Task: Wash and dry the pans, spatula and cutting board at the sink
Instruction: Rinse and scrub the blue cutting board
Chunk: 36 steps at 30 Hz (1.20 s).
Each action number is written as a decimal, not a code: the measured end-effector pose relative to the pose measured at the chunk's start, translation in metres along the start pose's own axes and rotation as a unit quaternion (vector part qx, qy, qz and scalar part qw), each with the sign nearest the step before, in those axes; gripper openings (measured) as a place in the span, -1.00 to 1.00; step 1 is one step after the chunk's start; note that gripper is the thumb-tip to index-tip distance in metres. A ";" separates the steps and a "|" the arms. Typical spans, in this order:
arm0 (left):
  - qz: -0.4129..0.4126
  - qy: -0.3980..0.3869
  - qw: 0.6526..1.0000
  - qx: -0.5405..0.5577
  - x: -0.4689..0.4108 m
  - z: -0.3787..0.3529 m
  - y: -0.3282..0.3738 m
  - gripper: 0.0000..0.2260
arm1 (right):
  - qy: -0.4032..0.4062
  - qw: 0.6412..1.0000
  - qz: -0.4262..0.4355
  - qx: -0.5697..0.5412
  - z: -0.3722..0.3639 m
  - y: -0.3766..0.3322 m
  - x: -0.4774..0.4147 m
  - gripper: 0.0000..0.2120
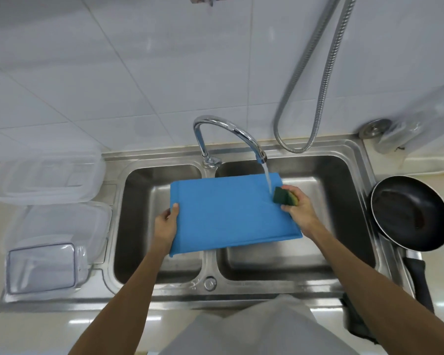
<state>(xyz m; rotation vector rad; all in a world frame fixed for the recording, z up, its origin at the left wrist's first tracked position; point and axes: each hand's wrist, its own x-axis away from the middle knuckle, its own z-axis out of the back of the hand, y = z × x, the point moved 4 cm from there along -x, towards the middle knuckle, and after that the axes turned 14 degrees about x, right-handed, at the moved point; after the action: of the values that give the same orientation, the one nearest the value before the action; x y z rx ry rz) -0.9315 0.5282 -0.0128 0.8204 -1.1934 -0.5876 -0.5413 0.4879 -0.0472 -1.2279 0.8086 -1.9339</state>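
While water runs from the faucet [226, 129], the blue cutting board [226, 216] is held flat-side up over the double sink [208, 262], above both basins. Its long axis runs left to right across the divider between the basins. The right end sits slightly farther from the person than the left, so the near long edge slants. The left short edge hangs over the left basin [141, 226] and the right short edge over the right basin [338, 226].

The left hand [166, 225] grips the left short edge, thumb on top and fingers curled underneath. The right hand [296, 203] is closed around a green and yellow sponge [283, 197], which is pressed on the board near its far right corner. The stream of water [267, 178] lands on the board just beside the sponge.

Steel basin floor shows on every side of the board: a strip between its left edge and the left basin wall, a wider stretch to the right of its right edge, and room in front of its near edge. The far edge lies close under the spout.

A black pan [410, 213] rests open side up on the sink's right rim, well apart from the board, its handle [419, 278] pointing toward the person. Clear plastic containers [41, 175] stand on the table [49, 326] to the left of the sink. A metal hose [318, 85] loops down the tiled wall behind the right basin.
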 end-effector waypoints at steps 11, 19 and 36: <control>-0.041 0.002 0.999 -0.017 -0.004 -0.003 0.005 -0.74 | 0.012 0.941 -0.123 -0.315 -0.060 -0.036 -0.007 -0.66; -0.079 -0.004 0.997 -0.027 0.000 -0.004 -0.011 -0.70 | 0.058 0.994 -0.026 -0.090 -0.056 -0.018 -0.015 -0.60; -0.122 0.016 0.991 -0.044 -0.014 -0.001 -0.027 -0.81 | 0.129 0.963 0.115 0.207 -0.053 -0.013 -0.020 -0.36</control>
<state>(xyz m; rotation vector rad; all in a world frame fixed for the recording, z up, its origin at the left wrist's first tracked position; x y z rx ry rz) -0.9345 0.5234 -0.0434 0.9041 -1.0369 -0.8190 -0.5874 0.5191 -0.0659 -0.6158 0.5993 -1.9621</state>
